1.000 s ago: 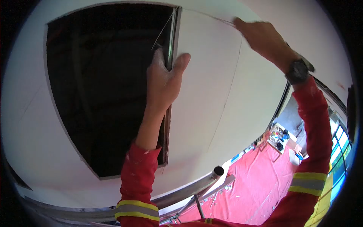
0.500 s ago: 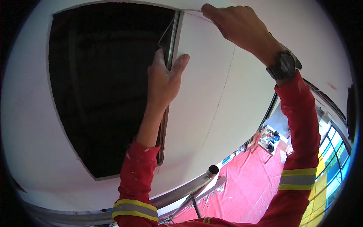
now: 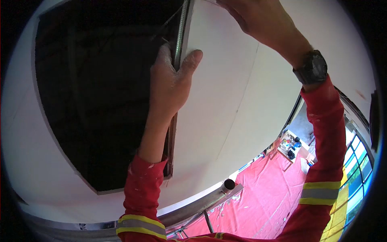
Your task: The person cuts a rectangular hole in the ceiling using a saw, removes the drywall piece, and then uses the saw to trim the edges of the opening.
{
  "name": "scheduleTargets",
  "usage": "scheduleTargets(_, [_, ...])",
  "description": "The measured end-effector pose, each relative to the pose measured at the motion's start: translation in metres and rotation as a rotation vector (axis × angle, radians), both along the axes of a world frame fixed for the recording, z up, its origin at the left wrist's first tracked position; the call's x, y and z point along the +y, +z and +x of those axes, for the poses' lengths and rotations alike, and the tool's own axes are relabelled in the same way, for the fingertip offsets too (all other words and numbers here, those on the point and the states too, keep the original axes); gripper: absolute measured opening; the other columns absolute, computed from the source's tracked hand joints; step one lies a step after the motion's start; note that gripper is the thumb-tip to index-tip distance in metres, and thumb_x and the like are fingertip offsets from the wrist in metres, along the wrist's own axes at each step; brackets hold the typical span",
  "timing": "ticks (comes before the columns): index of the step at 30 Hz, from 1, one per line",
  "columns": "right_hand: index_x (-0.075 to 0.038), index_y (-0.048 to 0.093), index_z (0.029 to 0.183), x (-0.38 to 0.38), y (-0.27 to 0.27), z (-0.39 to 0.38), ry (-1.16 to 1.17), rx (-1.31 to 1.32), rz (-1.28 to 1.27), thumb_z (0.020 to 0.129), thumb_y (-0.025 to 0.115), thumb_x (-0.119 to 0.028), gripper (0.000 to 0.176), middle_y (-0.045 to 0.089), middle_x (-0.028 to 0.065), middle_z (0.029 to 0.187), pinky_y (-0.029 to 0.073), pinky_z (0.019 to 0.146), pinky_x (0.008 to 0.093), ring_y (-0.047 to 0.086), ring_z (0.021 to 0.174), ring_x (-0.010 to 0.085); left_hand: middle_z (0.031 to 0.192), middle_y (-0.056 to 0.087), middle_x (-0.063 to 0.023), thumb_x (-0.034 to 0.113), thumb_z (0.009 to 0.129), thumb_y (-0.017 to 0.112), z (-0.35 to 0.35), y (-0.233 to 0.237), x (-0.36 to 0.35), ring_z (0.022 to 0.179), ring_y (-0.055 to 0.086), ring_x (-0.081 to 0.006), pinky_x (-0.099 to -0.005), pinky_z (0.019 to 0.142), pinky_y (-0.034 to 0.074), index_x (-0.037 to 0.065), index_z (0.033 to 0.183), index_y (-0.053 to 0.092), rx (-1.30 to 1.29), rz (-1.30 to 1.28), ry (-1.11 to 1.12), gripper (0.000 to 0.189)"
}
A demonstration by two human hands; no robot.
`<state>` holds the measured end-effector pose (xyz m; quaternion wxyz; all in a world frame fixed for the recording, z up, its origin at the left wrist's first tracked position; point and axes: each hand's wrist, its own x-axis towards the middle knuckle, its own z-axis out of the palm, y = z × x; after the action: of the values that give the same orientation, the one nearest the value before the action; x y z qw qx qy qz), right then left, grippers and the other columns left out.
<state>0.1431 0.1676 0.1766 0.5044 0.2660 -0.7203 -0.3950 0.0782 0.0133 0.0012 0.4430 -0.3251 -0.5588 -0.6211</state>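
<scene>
Overhead, a white ceiling panel has a large dark opening cut in it. Along the opening's right edge runs a perforated metal channel. My left hand, dusted white, grips this edge and channel, its thumb on the panel side and its fingers inside the opening. My right hand is raised at the top of the view, closed on a thin wire; its fingertips are partly cut off by the frame. Another thin line slants from the channel down towards my left fingers.
Below lies a metal pipe with an open round end. Red sheeting covers the floor. A small table with assorted items stands farther off. Gridded windows and a yellow surface are at the right.
The view has shifted, so the opening's top corner is out of frame. My right hand appears higher, its fingertips now cropped. My left hand keeps its hold on the edge.
</scene>
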Motion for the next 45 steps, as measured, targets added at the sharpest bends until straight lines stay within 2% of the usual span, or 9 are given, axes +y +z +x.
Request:
scheduleTargets(9, [-0.008, 0.055, 0.117, 0.028, -0.014, -0.014, 0.092, 0.165, 0.06, 0.098, 0.054, -0.015, 0.02, 0.062, 0.0099, 0.064, 0.047, 0.049, 0.04, 0.063, 0.056, 0.0273, 0.079, 0.063, -0.0094, 0.041, 0.092, 0.071, -0.001, -0.001, -0.002, 0.072, 0.058, -0.0132, -0.0304, 0.067, 0.05, -0.005, 0.103, 0.058, 0.003, -0.011, 0.01, 0.049])
scheduleTargets(14, [-0.01, 0.054, 0.124, 0.165, -0.021, 0.001, -0.432, 0.215, 0.002, 0.099, 0.052, -0.015, 0.026, 0.065, 0.0163, 0.071, 0.053, 0.057, 0.0432, 0.068, 0.064, 0.0318, 0.085, 0.062, -0.0077, 0.042, 0.093, 0.069, -0.009, -0.009, 0.003, 0.079, 0.057, -0.0107, -0.0274, 0.071, 0.048, -0.004, 0.105, 0.058, 0.028, 0.012, 0.009, 0.049])
scheduleTargets(20, [-0.011, 0.055, 0.115, 0.156, -0.097, 0.053, 0.09, 0.086, -0.503, 0.104, 0.048, -0.019, 0.015, 0.059, 0.016, 0.069, 0.047, 0.052, 0.0388, 0.064, 0.06, 0.0297, 0.09, 0.058, -0.0012, 0.046, 0.104, 0.047, -0.003, -0.015, -0.009, 0.081, 0.053, -0.0083, -0.0265, 0.078, 0.047, 0.002, 0.116, 0.059, -0.165, 0.167, -0.461, 0.047])
scheduleTargets(23, [-0.008, 0.057, 0.11, 0.138, -0.172, 0.082, 0.234, 0.048, -0.839, 0.106, 0.046, -0.022, 0.018, 0.048, 0.0073, 0.06, 0.038, 0.047, 0.0303, 0.05, 0.047, 0.0167, 0.105, 0.06, -0.0039, 0.048, 0.105, 0.04, -0.005, -0.022, -0.013, 0.095, 0.055, -0.0129, -0.0312, 0.088, 0.046, 0.003, 0.122, 0.057, -0.306, 0.259, -0.634, 0.052])
scheduleTargets(27, [-0.002, 0.056, 0.109, 0.123, -0.287, 0.115, 0.7, -0.459, -1.628, 0.108, 0.041, -0.023, 0.026, 0.031, -0.0083, 0.058, 0.017, 0.04, 0.0235, 0.024, 0.044, 0.0016, 0.119, 0.055, -0.0084, 0.047, 0.105, 0.041, 0.002, -0.025, -0.02, 0.108, 0.05, -0.0171, -0.0338, 0.096, 0.041, 0.0, 0.129, 0.051, -0.296, 0.22, -0.562, 0.054])
scheduleTargets(31, [-0.005, 0.052, 0.115, 0.111, -0.39, 0.151, 1.314, -0.773, -2.146, 0.109, 0.036, -0.03, 0.031, 0.025, -0.007, 0.057, 0.015, 0.035, 0.0221, 0.02, 0.039, 0.0023, 0.132, 0.051, -0.013, 0.047, 0.104, 0.042, 0.017, -0.031, -0.02, 0.121, 0.046, -0.0213, -0.0364, 0.105, 0.035, -0.002, 0.136, 0.045, -0.265, 0.039, -0.319, 0.059])
scheduleTargets(37, [-0.01, 0.05, 0.107, 0.087, -0.498, 0.171, 1.724, -0.896, -2.579, 0.109, 0.035, -0.029, 0.025, 0.025, -0.0061, 0.057, 0.022, 0.031, 0.0209, 0.02, 0.037, 0.0033, 0.148, 0.045, -0.0176, 0.044, 0.104, 0.043, 0.045, -0.06, -0.009, 0.137, 0.042, -0.0259, -0.0394, 0.116, 0.029, -0.005, 0.146, 0.037, -0.27, -0.32, 0.12, 0.065])
scheduleTargets(40, [-0.011, 0.051, 0.11, 0.073, -0.532, 0.178, 1.574, -0.948, -2.85, 0.108, 0.038, -0.033, 0.026, 0.028, -0.0068, 0.058, 0.025, 0.034, 0.0211, 0.024, 0.038, 0.0039, 0.13, 0.059, -0.016, 0.052, 0.09, 0.067, 0.027, -0.091, -0.021, 0.121, 0.054, -0.0246, -0.0382, 0.106, 0.038, -0.001, 0.137, 0.049, -0.265, -0.464, 0.243, 0.073])
scheduleTargets(45, [-0.005, 0.046, 0.126, 0.044, -0.565, 0.207, 1.349, -1.388, -2.72, 0.107, 0.039, -0.036, 0.037, 0.049, 0.0046, 0.067, 0.053, 0.059, 0.0333, 0.055, 0.057, 0.0172, 0.108, 0.066, -0.0093, 0.036, 0.091, 0.072, 0.032, -0.1, -0.018, 0.098, 0.06, -0.0159, -0.0322, 0.09, 0.046, -0.003, 0.119, 0.057, -0.264, -0.391, 0.181, 0.051])
